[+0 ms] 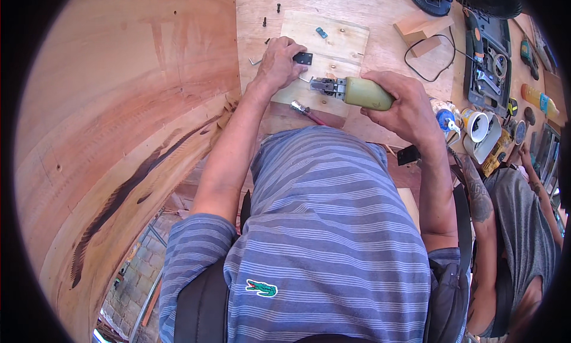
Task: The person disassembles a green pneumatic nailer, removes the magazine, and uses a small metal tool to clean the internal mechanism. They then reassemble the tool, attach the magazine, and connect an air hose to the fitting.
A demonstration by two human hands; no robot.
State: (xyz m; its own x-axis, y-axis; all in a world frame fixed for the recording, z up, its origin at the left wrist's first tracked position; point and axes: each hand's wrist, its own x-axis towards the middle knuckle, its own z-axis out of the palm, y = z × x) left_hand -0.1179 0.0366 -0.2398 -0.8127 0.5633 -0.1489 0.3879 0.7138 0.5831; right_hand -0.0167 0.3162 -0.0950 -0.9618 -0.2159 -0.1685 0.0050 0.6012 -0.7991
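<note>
My left hand (281, 62) pinches a small black plate with holes (303, 58) over a pale plywood board (348, 49). My right hand (404, 102) is wrapped round an olive-green rounded body (364, 94), whose end carries a dark metal mechanism (326, 86) pointing toward my left hand. Between the two, a small hex key (306, 78) shows in part; I cannot tell what supports it. Below the metal end lies a socket wrench with a red handle (315, 116). Farther up the board rests a small teal piece (321, 32).
Black screws (264, 22) and another hex key (255, 62) lie left of the board. A tall wooden panel (137, 75) rises at left. Rightward are wood blocks (421, 31), a black cable (410, 63), a tool case (489, 63) and a white tub (477, 127). A co-worker (511, 224) is at right.
</note>
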